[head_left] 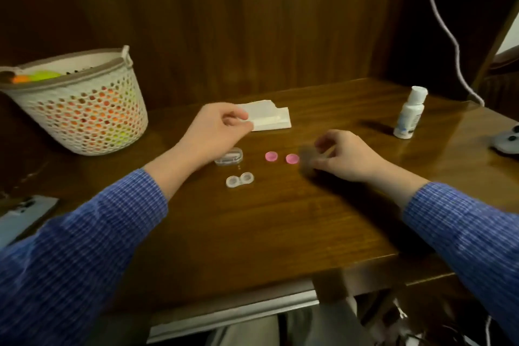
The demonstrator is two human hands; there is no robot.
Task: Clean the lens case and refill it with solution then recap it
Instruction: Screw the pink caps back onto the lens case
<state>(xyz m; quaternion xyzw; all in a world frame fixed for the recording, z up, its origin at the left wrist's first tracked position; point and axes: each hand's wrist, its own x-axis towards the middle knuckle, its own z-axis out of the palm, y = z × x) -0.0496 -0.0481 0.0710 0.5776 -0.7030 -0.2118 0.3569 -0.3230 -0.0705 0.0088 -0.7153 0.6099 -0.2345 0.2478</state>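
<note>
A clear two-well lens case (239,179) lies uncapped on the wooden table (280,219). Two pink caps (271,156) (292,159) rest to its right, apart from it. My left hand (216,132) reaches over a white tissue stack (266,118), with thumb and fingers pinching its near-left edge. My right hand (342,154) hovers just right of the pink caps, blurred, fingers curled; whether it holds something is unclear. A white solution bottle (409,113) stands capped at the far right.
A small clear plastic box (229,157) sits under my left wrist. A perforated white basket (81,104) with bright items stands far left. A white cord (449,36) hangs at the right, a white controller (505,142) at the table's right edge, a phone (22,216) near left.
</note>
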